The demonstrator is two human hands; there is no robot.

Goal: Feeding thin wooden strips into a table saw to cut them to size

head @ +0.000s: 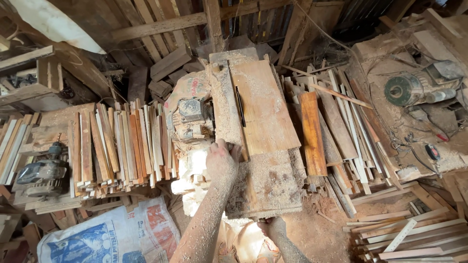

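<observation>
Right hand point(271, 227) gripped the near edge of the sawdust-covered board point(265, 187), fingers curled under it. Left hand point(222, 159) lay farther up, closed over the board's left edge, beside the dusty motor point(191, 117). Board lay flat on the saw surface point(229, 104), a reddish plank point(263, 107) resting on top just beyond. Stacked wood strips point(122, 146) sat left, angle grinder point(414, 87) far right.

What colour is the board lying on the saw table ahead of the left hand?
Light reddish-brown board, dusted with pale sawdust; seen in the head view, just beyond the left hand.
</observation>
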